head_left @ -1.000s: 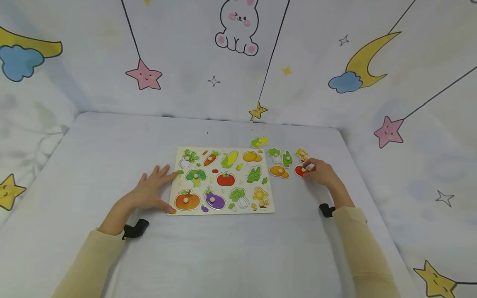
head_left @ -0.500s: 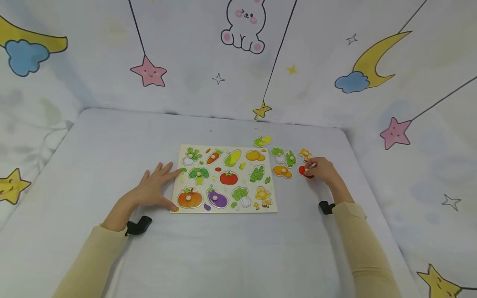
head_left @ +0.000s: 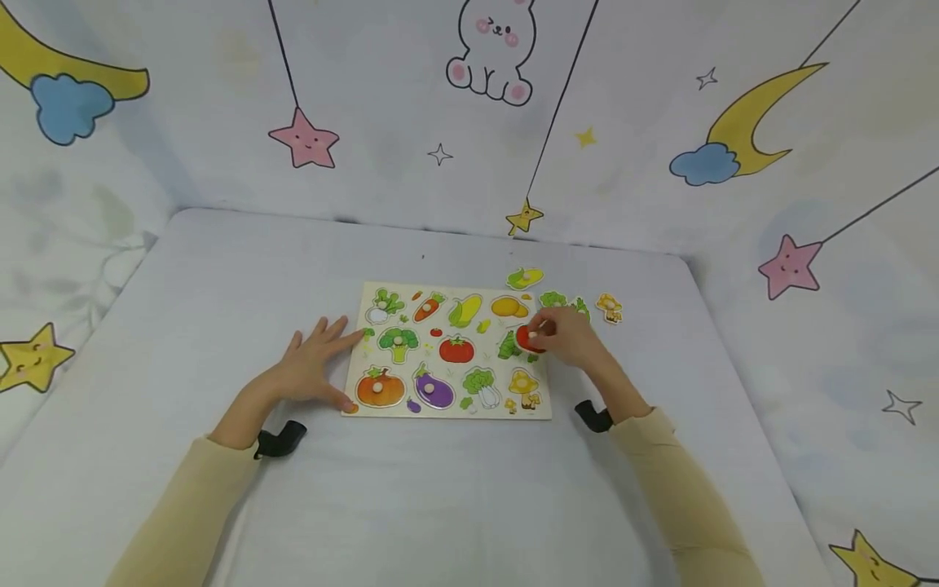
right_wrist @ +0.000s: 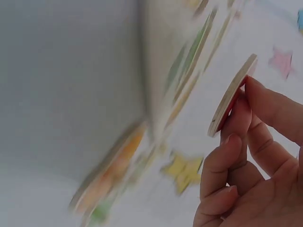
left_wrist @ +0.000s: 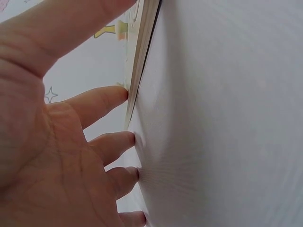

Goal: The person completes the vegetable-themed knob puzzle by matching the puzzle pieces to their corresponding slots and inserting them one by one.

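Observation:
My right hand [head_left: 568, 336] pinches a red tomato puzzle piece [head_left: 524, 337] over the right side of the vegetable puzzle board [head_left: 440, 414], overlapping the asparagus picture. The right wrist view has the piece [right_wrist: 232, 97] edge-on between thumb and fingers, tilted, its bare wooden back towards the board. My left hand [head_left: 311, 367] rests at the board's left edge, fingers spread and thumb at the lower left corner. In the left wrist view the left hand's index fingertip [left_wrist: 120, 93] meets the board's side. Knobbed pieces sit on the board, among them a pumpkin [head_left: 380, 390] and an eggplant [head_left: 433, 391].
Loose pieces lie beyond the board's right side: corn [head_left: 524, 279], leafy cabbage [head_left: 553, 300], asparagus [head_left: 582, 306] and mushroom [head_left: 609, 308]. An orange-yellow piece [right_wrist: 111, 170] appears blurred in the right wrist view. A patterned cloth wall [head_left: 381, 187] stands behind the white table [head_left: 455, 497].
My right hand has picked up the tomato piece from the table at right and carried it left over the board. The left hand stays at the board's edge; the head view has shifted slightly.

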The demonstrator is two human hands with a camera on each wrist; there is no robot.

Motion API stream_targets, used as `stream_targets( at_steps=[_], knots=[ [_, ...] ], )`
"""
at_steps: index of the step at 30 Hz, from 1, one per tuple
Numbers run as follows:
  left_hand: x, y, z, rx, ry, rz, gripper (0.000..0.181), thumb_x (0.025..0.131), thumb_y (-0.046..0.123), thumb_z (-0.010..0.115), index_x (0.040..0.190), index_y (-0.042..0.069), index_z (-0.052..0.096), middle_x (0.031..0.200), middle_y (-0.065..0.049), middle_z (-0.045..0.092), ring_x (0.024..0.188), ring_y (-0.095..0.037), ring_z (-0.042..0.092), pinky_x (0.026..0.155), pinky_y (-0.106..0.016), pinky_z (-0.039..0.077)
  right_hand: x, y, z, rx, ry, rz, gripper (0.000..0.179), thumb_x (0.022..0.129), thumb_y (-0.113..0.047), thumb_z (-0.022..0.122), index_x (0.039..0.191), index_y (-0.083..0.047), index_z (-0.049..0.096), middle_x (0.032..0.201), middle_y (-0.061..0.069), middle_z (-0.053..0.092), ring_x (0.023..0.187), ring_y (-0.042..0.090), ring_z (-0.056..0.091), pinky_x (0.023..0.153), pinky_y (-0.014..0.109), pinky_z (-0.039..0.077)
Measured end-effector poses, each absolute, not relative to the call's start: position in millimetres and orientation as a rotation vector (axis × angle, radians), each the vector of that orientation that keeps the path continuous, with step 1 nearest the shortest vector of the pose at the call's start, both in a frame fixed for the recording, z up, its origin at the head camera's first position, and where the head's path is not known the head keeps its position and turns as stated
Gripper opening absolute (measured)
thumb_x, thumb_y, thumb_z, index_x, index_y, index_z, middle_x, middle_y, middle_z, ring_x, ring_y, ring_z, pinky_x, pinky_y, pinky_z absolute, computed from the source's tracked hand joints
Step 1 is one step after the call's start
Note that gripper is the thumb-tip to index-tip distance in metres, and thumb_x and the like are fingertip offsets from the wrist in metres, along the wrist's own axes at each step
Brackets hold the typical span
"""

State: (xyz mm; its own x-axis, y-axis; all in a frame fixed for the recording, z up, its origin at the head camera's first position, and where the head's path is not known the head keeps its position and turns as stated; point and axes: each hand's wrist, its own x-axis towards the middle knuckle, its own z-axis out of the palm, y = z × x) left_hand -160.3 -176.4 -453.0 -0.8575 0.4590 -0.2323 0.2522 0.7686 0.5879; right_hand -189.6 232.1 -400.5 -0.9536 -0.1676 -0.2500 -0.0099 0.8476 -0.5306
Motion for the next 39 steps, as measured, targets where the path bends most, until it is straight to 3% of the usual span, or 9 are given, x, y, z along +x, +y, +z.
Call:
stream_targets(
  at_steps=[6, 14, 22, 34, 39],
  knots=[
    [-158.8, -174.9, -453.4, 0.525, 2.596, 0.792, 0.115, 0.057, 0.041, 0.091, 0.151, 0.006, 0.035, 0.160, -0.029, 0.010, 0.146, -0.053, -0.003, 0.109, -0.075, -0.007, -192.7, 173.3, -411.7, -0.359, 2.657, -0.736, 0.007, 0.089, -0.017, 0.070, 0.094, -0.012, 0.067, 0.080, 0.003, 0.061, 0.074, 0.017, 0.053, 0.062, 0.024, 0.042],
    [-158.7, -173.2, -452.1, 0.525, 2.606, 0.771, 0.116, 0.057, 0.039, 0.092, 0.151, 0.006, 0.034, 0.161, -0.028, 0.010, 0.146, -0.053, -0.002, 0.109, -0.076, -0.006, -201.1, 131.7, -423.2, -0.424, 2.668, -0.542, 0.006, 0.087, -0.017, 0.072, 0.088, -0.014, 0.066, 0.076, 0.000, 0.059, 0.069, 0.016, 0.052, 0.060, 0.023, 0.036],
    [-158.9, -173.6, -454.6, 0.528, 2.605, 0.766, 0.115, 0.057, 0.039, 0.092, 0.151, 0.007, 0.034, 0.161, -0.028, 0.010, 0.146, -0.053, -0.003, 0.109, -0.075, -0.006, -202.1, 119.8, -428.8, -0.355, 2.620, -0.553, 0.007, 0.088, -0.017, 0.072, 0.086, -0.015, 0.065, 0.077, 0.000, 0.061, 0.070, 0.016, 0.054, 0.059, 0.022, 0.041],
    [-160.4, -174.0, -454.6, 0.528, 2.619, 0.764, 0.117, 0.055, 0.041, 0.092, 0.151, 0.008, 0.034, 0.161, -0.027, 0.010, 0.146, -0.053, -0.002, 0.109, -0.075, -0.006, -206.9, 118.4, -425.4, -0.375, 2.632, -0.525, 0.007, 0.088, -0.015, 0.071, 0.085, -0.014, 0.065, 0.074, 0.000, 0.061, 0.064, 0.015, 0.052, 0.056, 0.022, 0.038],
    [-159.6, -174.2, -454.7, 0.524, 2.619, 0.772, 0.116, 0.056, 0.040, 0.092, 0.151, 0.008, 0.035, 0.161, -0.027, 0.011, 0.147, -0.053, -0.002, 0.109, -0.075, -0.006, -205.3, 119.3, -422.0, -0.416, 2.615, -0.511, 0.006, 0.089, -0.014, 0.071, 0.091, -0.013, 0.065, 0.076, 0.001, 0.060, 0.067, 0.016, 0.052, 0.058, 0.022, 0.039]
  ],
)
